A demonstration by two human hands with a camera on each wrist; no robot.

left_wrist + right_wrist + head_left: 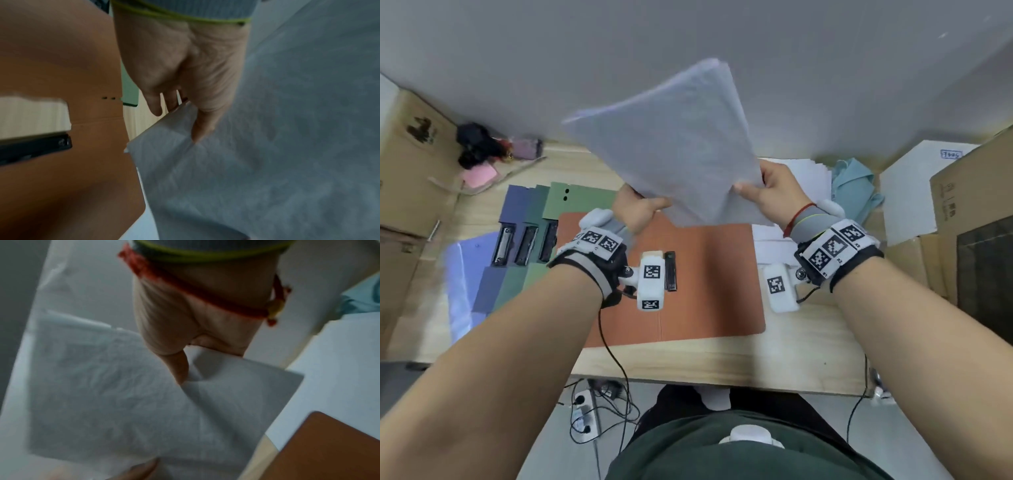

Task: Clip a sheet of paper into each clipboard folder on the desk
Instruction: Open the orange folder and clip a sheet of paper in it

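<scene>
Left hand: I see my left hand pinching the near left edge of the sheet of paper, thumb on top and fingers under.
Right hand: my right hand pinches the near right edge of the same sheet, also with the thumb on top.
Sheet of paper: it is held in the air, tilted, above the far part of the desk.
Orange clipboard folder: it lies open and flat on the desk under my hands; its black clip holds no paper.
Other folders: a blue, a dark green and a light green folder lie open, overlapping, left of the orange one.
Paper stack: on the desk, right of the orange folder.
</scene>
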